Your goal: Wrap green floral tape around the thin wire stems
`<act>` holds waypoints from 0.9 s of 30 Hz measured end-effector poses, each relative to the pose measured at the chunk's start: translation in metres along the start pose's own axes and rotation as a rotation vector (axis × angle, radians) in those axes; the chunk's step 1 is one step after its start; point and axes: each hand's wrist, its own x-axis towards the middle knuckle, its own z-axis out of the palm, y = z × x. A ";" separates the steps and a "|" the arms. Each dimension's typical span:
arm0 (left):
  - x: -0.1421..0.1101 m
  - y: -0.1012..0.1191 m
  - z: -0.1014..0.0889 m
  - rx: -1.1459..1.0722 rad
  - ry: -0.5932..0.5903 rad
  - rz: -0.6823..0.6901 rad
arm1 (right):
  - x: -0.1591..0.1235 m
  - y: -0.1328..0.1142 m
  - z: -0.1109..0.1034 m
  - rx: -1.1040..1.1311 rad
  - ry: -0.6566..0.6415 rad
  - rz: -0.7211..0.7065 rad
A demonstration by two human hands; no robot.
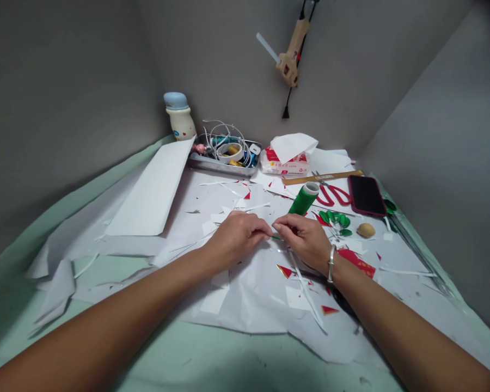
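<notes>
A thin green piece [276, 237] shows in the gap between the two hands, near the middle of the work. The left hand [239, 235] has thumb and forefinger clamped at its near end; the right hand [304, 239], a silver bracelet [331, 263] at its wrist, has its fingertips pinched together just beside it, but what they grip is too small to tell. The hands are close, with a narrow gap between them.

Reckoning from the green piece, a spool of green thread [303, 200] stands tilted at one o'clock. Green leaf shapes [335, 219] lie between two and three, a brown nut-like thing [366, 230] at three, and a piece of red card [357, 263] between three and four. A red scrap [285, 270] is between five and six.

Farther out, red-handled scissors [334, 195] and a phone [367, 196] lie at two, a tissue pack [286, 165] at twelve, a metal tray [220, 165] of tape and wire at eleven, and a folded white sheet [151, 198] between nine and ten. White paper [257, 305] covers much of the pale green surface [212, 359]. High at twelve, a glue gun [292, 57] hangs against the wall.
</notes>
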 end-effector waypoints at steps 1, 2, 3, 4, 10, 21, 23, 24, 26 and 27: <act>0.000 0.001 -0.001 -0.054 0.021 -0.029 | 0.000 0.001 0.000 0.008 -0.013 0.011; 0.000 0.002 -0.002 -0.102 0.043 -0.062 | 0.000 0.002 0.001 0.005 -0.026 0.009; 0.000 0.003 -0.003 -0.138 0.066 -0.095 | -0.001 0.002 0.001 -0.006 -0.040 -0.004; 0.000 0.004 -0.003 -0.162 0.087 -0.124 | -0.002 0.001 0.002 -0.026 -0.055 -0.024; 0.000 0.004 -0.006 -0.075 0.151 -0.186 | -0.005 -0.012 0.003 -0.241 -0.138 -0.230; -0.001 0.006 -0.005 0.104 0.109 -0.118 | -0.006 -0.017 -0.001 -0.403 -0.064 -0.404; -0.001 0.007 -0.005 0.100 0.109 -0.153 | -0.005 -0.017 -0.001 -0.419 -0.069 -0.425; -0.001 0.006 -0.004 0.099 0.110 -0.158 | -0.006 -0.017 -0.001 -0.427 -0.073 -0.435; -0.001 0.005 -0.004 0.106 0.107 -0.126 | -0.006 -0.017 -0.001 -0.430 -0.078 -0.454; -0.001 0.004 -0.003 0.114 0.100 -0.094 | -0.006 -0.017 -0.001 -0.423 -0.076 -0.459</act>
